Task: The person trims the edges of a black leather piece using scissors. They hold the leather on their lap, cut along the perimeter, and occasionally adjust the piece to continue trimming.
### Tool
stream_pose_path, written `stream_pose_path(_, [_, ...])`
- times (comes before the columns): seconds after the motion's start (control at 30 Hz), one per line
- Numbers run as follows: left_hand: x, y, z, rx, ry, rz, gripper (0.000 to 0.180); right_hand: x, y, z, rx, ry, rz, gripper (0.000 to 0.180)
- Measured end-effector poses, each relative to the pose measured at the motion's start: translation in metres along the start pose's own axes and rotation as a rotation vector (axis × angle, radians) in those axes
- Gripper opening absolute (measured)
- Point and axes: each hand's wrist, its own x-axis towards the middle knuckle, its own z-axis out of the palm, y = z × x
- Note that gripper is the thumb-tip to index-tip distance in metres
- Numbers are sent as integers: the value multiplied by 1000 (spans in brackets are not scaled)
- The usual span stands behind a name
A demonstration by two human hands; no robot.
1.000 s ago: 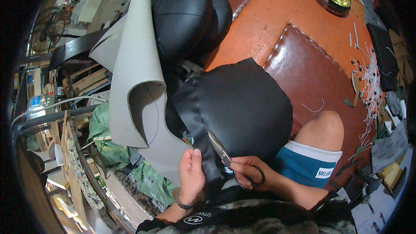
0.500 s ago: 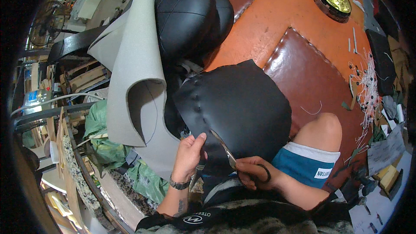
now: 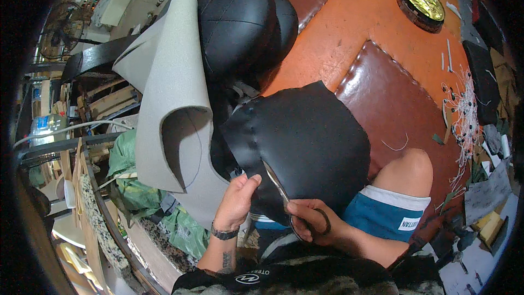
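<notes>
A black leather-like sheet [image 3: 316,136] lies across my lap, with a row of small puckers along its left part. My left hand [image 3: 234,203] is closed on the sheet's lower left edge, thumb on top. My right hand [image 3: 312,219] grips a pair of scissors [image 3: 277,184] by dark loop handles. Their metal blades point up and left, with the tips at the sheet just right of my left thumb. From this angle I cannot tell how far the blades are apart.
Beyond the sheet stands a padded black stitched cushion [image 3: 237,27]. Grey foam [image 3: 174,76] curls at the left. Brown padded panels [image 3: 382,93] lie on the orange surface. Far right are a round tin [image 3: 420,5] and a tangle of white threads [image 3: 466,109].
My right hand and the scissors have shifted slightly left and up toward my left hand. My left hand keeps its hold on the sheet, and the view has shifted a little.
</notes>
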Motion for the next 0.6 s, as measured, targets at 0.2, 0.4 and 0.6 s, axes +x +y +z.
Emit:
stream_pose_path(0.2, [2,1,-5,-9,-14,16,26,3,-8,7,-32,-18,-57,42])
stream_pose_path(0.4, [2,2,-5,-28,-39,53,24,9,-13,17,-78,18,-59,45])
stream_pose_path(0.6, [9,10,-42,159,-44,-49,27,8,-23,22,-163,58,-12,42])
